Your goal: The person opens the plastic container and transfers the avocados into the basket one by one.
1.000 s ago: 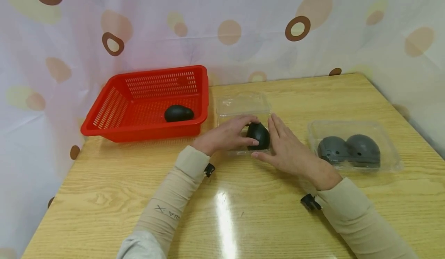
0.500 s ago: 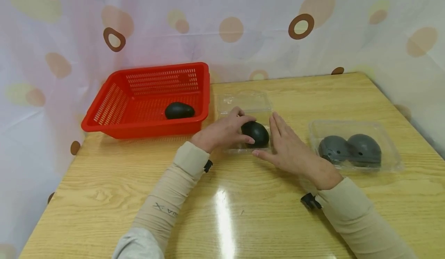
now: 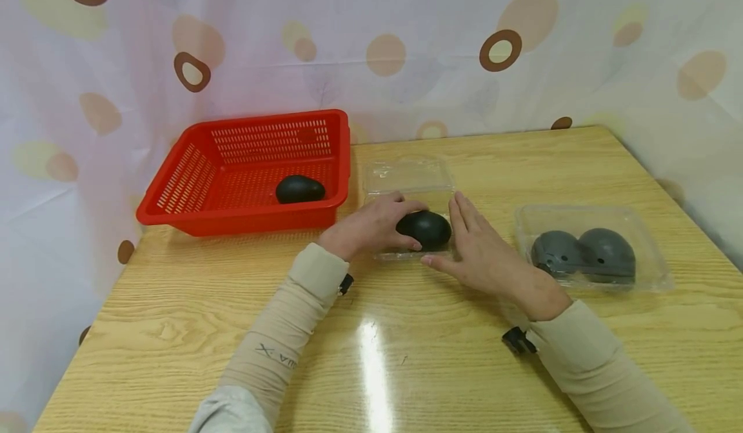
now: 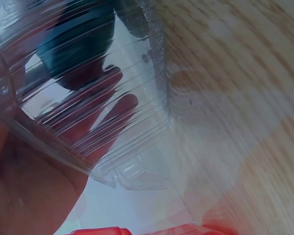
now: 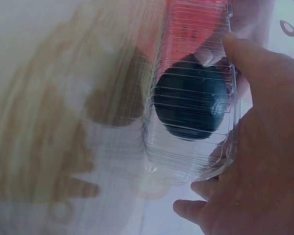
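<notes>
A dark avocado [image 3: 428,230] lies on its side in a clear plastic clamshell box [image 3: 409,176], whose lid is folded back toward the wall. My left hand [image 3: 371,225] holds the avocado from the left, thumb in front and fingers behind. Through the ribbed box wall, the left wrist view shows the avocado [image 4: 81,46] among my fingers. Against the box's right side rests my right hand [image 3: 487,252], its fingers straight and its thumb at the front corner. The right wrist view shows the avocado [image 5: 191,100] near that end of the box.
A red slotted basket [image 3: 261,217] stands at the left with one avocado [image 3: 299,189] inside. To the right, a second clear box [image 3: 644,242] contains two dark rounded avocados [image 3: 606,252]. A patterned curtain [image 3: 348,91] hangs behind the wooden table [image 3: 441,362].
The avocado has turned from nearly upright to lying lengthwise, left to right, in the box. My left hand has shifted slightly left with it. My right hand stays at the box's side.
</notes>
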A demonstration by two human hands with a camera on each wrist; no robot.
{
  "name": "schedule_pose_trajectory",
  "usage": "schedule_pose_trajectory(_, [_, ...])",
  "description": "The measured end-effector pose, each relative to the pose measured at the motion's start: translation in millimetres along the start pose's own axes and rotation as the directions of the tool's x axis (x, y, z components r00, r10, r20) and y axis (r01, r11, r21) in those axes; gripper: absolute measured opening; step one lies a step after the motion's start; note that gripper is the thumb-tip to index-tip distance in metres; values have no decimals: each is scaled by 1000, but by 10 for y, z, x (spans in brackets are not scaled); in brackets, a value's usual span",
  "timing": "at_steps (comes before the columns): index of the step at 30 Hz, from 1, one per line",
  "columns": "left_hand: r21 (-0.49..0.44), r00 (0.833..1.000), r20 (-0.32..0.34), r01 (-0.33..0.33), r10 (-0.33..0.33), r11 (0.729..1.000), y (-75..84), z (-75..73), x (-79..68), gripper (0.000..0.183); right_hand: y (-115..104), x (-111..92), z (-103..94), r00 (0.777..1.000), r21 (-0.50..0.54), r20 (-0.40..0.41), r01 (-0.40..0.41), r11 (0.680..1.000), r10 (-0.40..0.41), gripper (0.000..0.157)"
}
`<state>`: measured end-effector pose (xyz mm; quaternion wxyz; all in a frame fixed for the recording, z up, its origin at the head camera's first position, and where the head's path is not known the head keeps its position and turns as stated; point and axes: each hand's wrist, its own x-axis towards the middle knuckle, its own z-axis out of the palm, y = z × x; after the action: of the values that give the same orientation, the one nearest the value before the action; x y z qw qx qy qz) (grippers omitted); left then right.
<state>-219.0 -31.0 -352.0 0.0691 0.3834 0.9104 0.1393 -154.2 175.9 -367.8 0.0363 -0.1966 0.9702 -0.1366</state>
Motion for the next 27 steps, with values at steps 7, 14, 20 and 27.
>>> schedule_pose_trajectory(7, [0,999,-32,-7,7,1000,17,-20,8,60,-1,11,-5,1000,-4,-7,5,1000,-5,107])
schedule_pose_trajectory(14, [43,997,-52,-54,56,998,-5,-20,-17,63,2,16,-22,1000,3,-3,17,1000,-17,107])
schedule_pose_trajectory(20, [-11,998,-64,-5,4,1000,-29,-41,-53,60,-11,5,-14,1000,0,-3,2,1000,-2,108])
schedule_pose_trajectory(27, [-59,992,-125,-41,33,997,-52,-84,-84,56,-6,-5,-8,1000,-8,-7,-4,1000,4,108])
